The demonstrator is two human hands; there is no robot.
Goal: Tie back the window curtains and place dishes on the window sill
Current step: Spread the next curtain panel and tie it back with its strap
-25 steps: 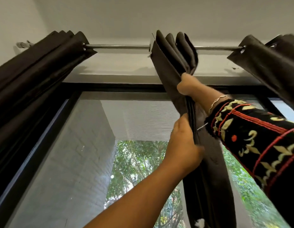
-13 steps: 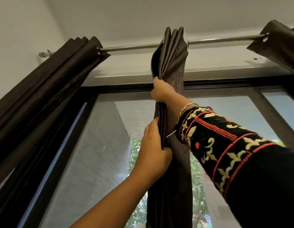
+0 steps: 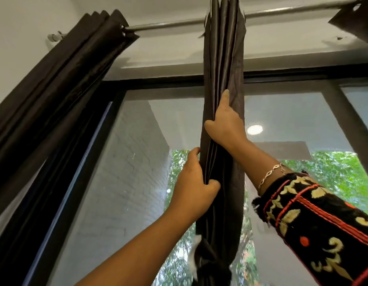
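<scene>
Left hand (image 3: 194, 188) fingers grasp the bunched middle curtain (image 3: 222, 58); right hand (image 3: 226, 124) fingers pinch its folds higher up.

A shiny metal rod (image 3: 168, 24) runs across above the window (image 3: 179, 120). Three dark curtains hang on it. The left curtain (image 3: 86, 58) is bunched up. The middle curtain (image 3: 222, 48) is squeezed into tight folds. The right curtain (image 3: 356, 25) shows only a corner.

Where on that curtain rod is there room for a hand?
Bare rod between the left curtain and middle curtain, and between that and the right curtain. Crowded at the middle curtain, gripped by the left hand and right hand.
</scene>
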